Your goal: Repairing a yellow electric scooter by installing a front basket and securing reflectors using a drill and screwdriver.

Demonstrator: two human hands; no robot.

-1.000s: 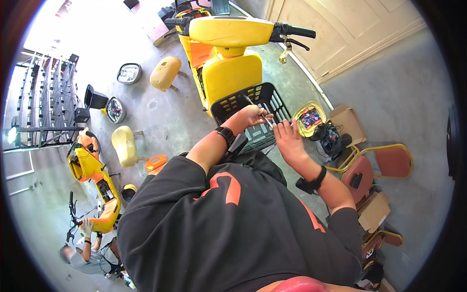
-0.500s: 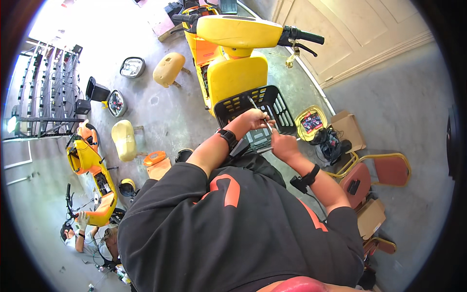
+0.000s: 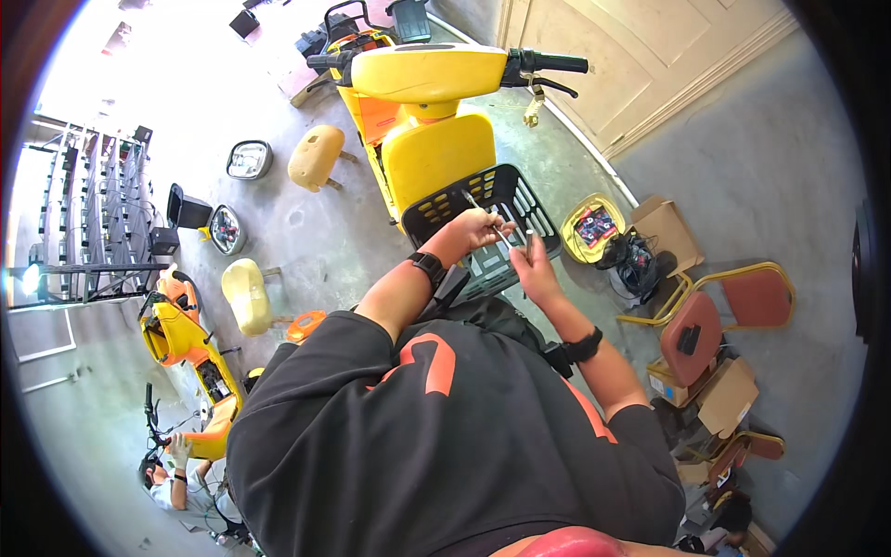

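Above the black plastic basket (image 3: 506,200) of the yellow scooter (image 3: 436,139), the two hands meet close together. The left hand (image 3: 475,226) is closed around a thin metal tool (image 3: 484,215), a slim silver rod that sticks out up and to the left from the fist and also runs down to the right, toward the other hand. The right hand (image 3: 531,260) is just beside it, with fingers raised and partly open near the lower end of the tool; I cannot tell if it really pinches the tool or only touches it. Both wrists carry a dark band.

The basket is a black grid with a raised rim, fixed behind the yellow seat back, and the hands are over its near edge.

On the left side, the concrete floor has loose parts lying well apart: a headlamp (image 3: 249,160), two beige seat cushions (image 3: 316,158), a small black box and an orange piece, with wide bare floor between them. A second yellow scooter (image 3: 181,334) stands further left, and another person crouches by it at the lower left. On the right of the basket there is a yellow tray (image 3: 594,227) with small items, then cardboard boxes (image 3: 666,232) and red chairs (image 3: 733,311), which leave less room on that side.
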